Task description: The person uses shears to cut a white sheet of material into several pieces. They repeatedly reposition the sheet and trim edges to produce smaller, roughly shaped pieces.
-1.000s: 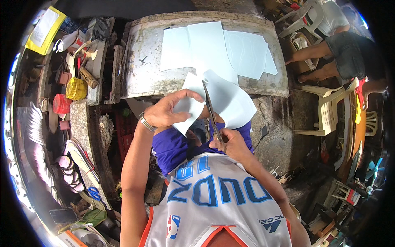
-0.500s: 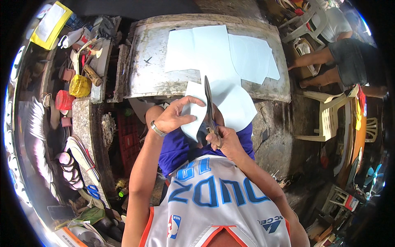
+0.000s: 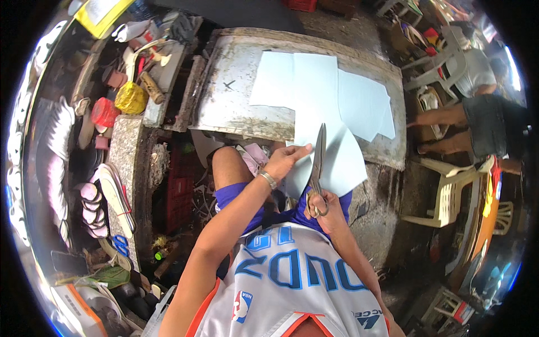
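A pair of dark metal scissors (image 3: 319, 157) is in my right hand (image 3: 328, 211), fingers wrapped round the handles and blades pointing away from me. The blades look close together and stand against a pale blue-white sheet (image 3: 349, 160). This sheet stretches from the worktable down over its near edge toward my lap. My left hand (image 3: 283, 161) pinches the sheet just left of the blades, thumb and fingers closed at its edge. Further pale sheet pieces (image 3: 365, 101) lie on the table at the right, partly overlapping.
The worn white worktable (image 3: 241, 121) stands ahead. On the left are shelves with a yellow-wrapped bundle (image 3: 131, 98), a red bundle (image 3: 105, 112), stacked soles (image 3: 115, 196) and blue-handled scissors (image 3: 120, 245). A cream plastic chair (image 3: 443, 194) and another person (image 3: 488, 126) are at right.
The view has shifted, so the table sits lower and further right. My left hand has turned and stretched forward along the sheet's edge. The scissors remain in my right hand.
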Motion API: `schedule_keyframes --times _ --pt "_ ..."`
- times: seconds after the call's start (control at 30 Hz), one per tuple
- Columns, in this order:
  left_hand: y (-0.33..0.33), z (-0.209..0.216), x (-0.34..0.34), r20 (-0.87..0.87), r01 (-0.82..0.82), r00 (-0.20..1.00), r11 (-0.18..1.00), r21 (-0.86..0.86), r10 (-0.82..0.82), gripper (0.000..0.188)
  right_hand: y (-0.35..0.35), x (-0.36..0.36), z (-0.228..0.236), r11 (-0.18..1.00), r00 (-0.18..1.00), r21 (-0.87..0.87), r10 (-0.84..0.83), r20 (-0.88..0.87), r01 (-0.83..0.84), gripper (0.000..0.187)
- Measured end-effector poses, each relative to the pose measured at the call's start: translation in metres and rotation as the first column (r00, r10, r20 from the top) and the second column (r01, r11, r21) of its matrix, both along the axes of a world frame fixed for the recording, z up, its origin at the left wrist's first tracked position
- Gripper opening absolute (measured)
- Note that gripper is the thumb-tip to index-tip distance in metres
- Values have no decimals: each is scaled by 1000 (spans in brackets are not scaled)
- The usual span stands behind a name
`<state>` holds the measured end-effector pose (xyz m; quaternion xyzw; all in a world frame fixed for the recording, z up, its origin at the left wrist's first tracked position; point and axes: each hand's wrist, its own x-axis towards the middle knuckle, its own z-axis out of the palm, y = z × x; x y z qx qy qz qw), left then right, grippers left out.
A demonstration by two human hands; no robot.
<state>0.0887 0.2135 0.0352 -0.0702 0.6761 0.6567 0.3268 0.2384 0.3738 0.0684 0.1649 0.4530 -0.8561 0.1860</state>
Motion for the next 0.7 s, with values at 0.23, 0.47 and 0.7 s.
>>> schedule_keyframes --times 0.23,0.47,0.7 --pt "9 39 -36 -273 -194 934 970 147 228 21 6 2 4 997 997 -32 63 -49 -65 44" --pt "-89 27 -144 -470 -272 858 959 -72 208 33 14 7 13 991 989 28 129 -68 -127 53" --pt "-170 19 -148 -687 -428 716 698 -574 -126 31 9 11 9 963 977 194 203 -68 -186 55"
